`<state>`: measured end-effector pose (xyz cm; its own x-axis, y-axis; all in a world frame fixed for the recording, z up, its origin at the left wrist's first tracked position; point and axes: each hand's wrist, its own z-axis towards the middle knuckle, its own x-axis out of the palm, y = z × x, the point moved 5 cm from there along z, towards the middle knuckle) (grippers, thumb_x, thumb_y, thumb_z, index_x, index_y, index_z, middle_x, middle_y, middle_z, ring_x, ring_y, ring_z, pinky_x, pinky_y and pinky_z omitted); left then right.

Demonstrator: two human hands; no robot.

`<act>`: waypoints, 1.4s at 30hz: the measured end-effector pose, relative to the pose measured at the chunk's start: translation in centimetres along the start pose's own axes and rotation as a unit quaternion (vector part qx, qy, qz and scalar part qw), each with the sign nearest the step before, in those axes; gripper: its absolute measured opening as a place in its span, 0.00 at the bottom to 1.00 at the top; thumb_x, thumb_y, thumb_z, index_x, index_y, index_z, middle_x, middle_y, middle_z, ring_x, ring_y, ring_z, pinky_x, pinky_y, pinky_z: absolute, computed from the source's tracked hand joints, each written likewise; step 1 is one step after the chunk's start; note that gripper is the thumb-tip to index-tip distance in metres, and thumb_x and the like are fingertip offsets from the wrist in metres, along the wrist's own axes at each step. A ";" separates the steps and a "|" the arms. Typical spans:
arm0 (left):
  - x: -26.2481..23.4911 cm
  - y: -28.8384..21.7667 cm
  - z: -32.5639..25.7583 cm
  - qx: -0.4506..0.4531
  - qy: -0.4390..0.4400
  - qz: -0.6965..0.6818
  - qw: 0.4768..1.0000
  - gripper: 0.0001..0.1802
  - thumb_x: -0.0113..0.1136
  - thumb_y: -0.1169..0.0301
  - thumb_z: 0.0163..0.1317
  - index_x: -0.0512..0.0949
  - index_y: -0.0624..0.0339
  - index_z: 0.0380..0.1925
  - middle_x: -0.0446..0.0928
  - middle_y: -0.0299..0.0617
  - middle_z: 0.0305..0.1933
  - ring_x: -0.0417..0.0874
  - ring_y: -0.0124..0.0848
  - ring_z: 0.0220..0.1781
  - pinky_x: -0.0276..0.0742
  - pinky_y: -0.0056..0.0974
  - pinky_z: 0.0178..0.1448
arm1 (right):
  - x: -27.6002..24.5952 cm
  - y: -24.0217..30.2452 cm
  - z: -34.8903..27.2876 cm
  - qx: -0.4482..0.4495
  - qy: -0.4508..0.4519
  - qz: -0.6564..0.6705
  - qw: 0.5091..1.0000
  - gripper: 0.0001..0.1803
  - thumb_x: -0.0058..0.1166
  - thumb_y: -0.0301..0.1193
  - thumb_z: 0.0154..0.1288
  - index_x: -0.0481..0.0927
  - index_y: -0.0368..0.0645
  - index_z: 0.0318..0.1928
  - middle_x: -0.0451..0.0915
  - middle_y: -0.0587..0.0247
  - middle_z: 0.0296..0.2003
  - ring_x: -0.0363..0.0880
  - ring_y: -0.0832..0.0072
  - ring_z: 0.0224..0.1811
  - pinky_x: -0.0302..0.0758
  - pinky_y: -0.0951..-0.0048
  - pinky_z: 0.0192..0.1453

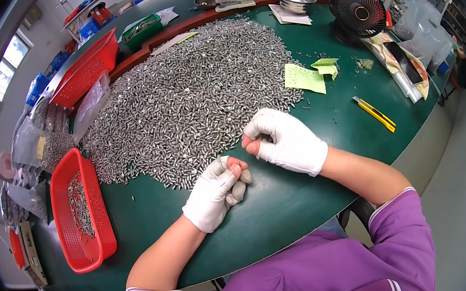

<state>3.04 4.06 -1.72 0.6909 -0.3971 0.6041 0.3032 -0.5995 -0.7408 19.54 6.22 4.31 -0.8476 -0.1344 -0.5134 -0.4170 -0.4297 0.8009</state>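
Purple sleeves (339, 271) nearest in the head view; gloved left hand (215, 192) curled shut, contents hidden, gloved right hand (285, 139) pinching something unseen, the heap of small metal pins (192, 92) just beyond both fingertips; better picking singly from its near edge.

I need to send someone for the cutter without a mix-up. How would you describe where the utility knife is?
Start at the green table and find the black desk fan at its far right. Nearer the person along that right edge, past the green paper slips, lies the utility knife. It is the only slim yellow-and-black tool, lying alone on bare tabletop.
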 end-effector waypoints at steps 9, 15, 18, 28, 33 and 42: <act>0.1 -0.4 -0.2 0.001 -0.043 0.018 0.999 0.17 0.58 0.55 0.68 0.76 0.55 0.46 0.77 0.36 0.35 0.63 0.23 0.22 0.59 0.28 0.27 | -2.9 -1.7 0.2 -0.089 -0.022 -0.321 0.943 0.10 0.57 0.22 0.50 0.86 0.49 0.32 0.79 0.63 0.30 0.79 0.61 0.35 0.76 0.62 0.40; -0.2 -0.3 -0.1 0.019 0.006 -0.002 1.000 0.21 0.56 0.53 0.68 0.74 0.57 0.50 0.76 0.38 0.38 0.66 0.24 0.25 0.62 0.30 0.31 | -2.4 -1.3 -0.1 -0.144 0.053 -0.347 0.925 0.09 0.59 0.23 0.44 0.87 0.52 0.27 0.80 0.63 0.27 0.80 0.61 0.34 0.75 0.62 0.35; -0.4 -0.2 -0.1 0.016 -0.004 0.000 1.000 0.21 0.55 0.53 0.68 0.74 0.57 0.51 0.76 0.38 0.38 0.67 0.24 0.26 0.63 0.30 0.31 | -4.6 -2.2 0.1 -0.017 0.016 -0.411 0.911 0.02 0.59 0.25 0.39 0.81 0.47 0.17 0.79 0.61 0.27 0.80 0.62 0.33 0.75 0.63 0.34; -0.2 -0.3 -0.1 0.006 -0.014 0.003 1.000 0.19 0.56 0.55 0.68 0.74 0.57 0.49 0.76 0.37 0.37 0.67 0.23 0.26 0.63 0.30 0.31 | -4.0 -2.6 0.8 -0.112 -0.013 -0.373 0.921 0.03 0.62 0.29 0.50 0.84 0.48 0.28 0.77 0.62 0.28 0.78 0.60 0.33 0.75 0.61 0.38; -0.1 -0.2 0.0 0.007 -0.014 0.012 1.000 0.18 0.56 0.56 0.69 0.74 0.57 0.49 0.76 0.37 0.37 0.66 0.24 0.26 0.63 0.30 0.31 | -2.6 -3.0 1.0 -0.066 0.025 -0.399 0.914 0.05 0.59 0.33 0.53 0.81 0.48 0.25 0.76 0.61 0.29 0.77 0.61 0.36 0.74 0.59 0.39; 0.0 0.2 0.1 -0.019 0.006 0.003 1.000 0.10 0.61 0.63 0.67 0.74 0.54 0.42 0.77 0.32 0.34 0.68 0.17 0.24 0.63 0.22 0.27 | 0.8 2.0 -0.3 -0.211 0.033 -0.183 0.960 0.09 0.65 0.36 0.54 0.80 0.49 0.33 0.78 0.64 0.33 0.77 0.60 0.37 0.74 0.61 0.42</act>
<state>3.13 3.98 -1.89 0.6843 -0.4101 0.6030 0.2732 -0.6225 -0.7334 18.13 4.98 5.40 -0.6412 0.0432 -0.7661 -0.5001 -0.7808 0.3745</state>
